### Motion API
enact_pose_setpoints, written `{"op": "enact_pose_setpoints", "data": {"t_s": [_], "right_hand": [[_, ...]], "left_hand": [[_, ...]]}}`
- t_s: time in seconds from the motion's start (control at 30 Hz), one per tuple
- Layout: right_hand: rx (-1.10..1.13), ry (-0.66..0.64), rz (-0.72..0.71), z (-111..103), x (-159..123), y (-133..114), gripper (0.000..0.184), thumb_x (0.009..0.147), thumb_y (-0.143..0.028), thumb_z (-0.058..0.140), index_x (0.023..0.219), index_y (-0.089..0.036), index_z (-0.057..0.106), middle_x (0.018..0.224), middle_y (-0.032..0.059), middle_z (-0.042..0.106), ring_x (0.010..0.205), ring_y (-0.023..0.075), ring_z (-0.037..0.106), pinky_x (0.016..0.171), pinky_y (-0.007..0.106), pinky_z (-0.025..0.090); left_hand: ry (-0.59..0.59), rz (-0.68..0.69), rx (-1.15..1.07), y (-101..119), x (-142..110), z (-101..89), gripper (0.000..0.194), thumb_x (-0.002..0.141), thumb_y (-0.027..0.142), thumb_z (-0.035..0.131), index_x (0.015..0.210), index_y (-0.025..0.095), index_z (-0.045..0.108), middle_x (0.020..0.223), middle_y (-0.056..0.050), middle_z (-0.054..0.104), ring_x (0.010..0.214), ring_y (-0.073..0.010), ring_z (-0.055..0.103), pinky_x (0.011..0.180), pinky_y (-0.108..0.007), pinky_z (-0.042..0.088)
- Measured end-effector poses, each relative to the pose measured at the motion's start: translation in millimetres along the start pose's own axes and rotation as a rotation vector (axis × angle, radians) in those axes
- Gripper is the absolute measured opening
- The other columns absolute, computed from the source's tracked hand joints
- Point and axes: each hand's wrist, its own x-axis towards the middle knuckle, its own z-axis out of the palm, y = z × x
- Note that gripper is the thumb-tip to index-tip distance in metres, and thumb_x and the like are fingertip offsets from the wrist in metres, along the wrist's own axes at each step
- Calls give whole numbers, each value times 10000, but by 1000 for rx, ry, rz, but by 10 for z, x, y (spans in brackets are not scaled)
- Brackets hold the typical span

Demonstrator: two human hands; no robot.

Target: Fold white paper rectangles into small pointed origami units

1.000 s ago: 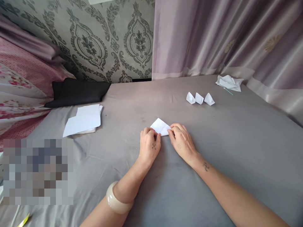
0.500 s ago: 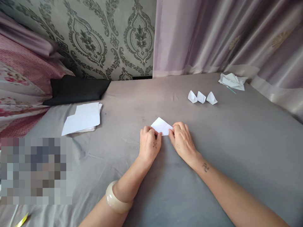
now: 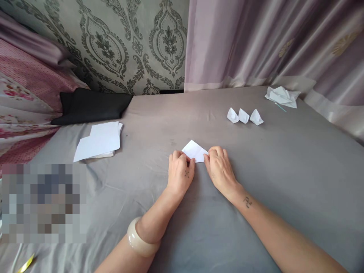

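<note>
A small folded sheet of white paper (image 3: 195, 152) lies on the grey cloth in front of me, with one pointed corner facing away. My left hand (image 3: 181, 171) pinches its left side, thumb along the near edge and fingers curled. At the right corner, my right hand (image 3: 220, 167) grips the same paper between thumb and fingers. The undersides of both hands are hidden. Beyond them to the right stand three folded paper boats (image 3: 243, 116) in a row.
Loose white sheets (image 3: 98, 141) lie stacked at the left, near a black cloth (image 3: 93, 106). At the far right are more folded papers (image 3: 282, 96) with a thin blue stick (image 3: 281, 107). A yellow object (image 3: 26, 263) sits bottom left, below a blurred patch. Curtains and a wall border the back.
The view has shifted very slightly. Both hands keep their hold on the folded paper, and nothing else has visibly moved.
</note>
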Motion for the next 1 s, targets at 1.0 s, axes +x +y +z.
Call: {"op": "enact_pose_setpoints", "data": {"t_s": [1.0], "right_hand": [[165,29,19,-174,-92,123,239,944,-136,381,1078,-165,577,1074,110,594,988,230,536,847,351,461]], "left_hand": [[17,-25,-13,-69,53,28,128,815,235,626,823,181,510,956,-80,491,902,-230,496,859,-386,433]]}}
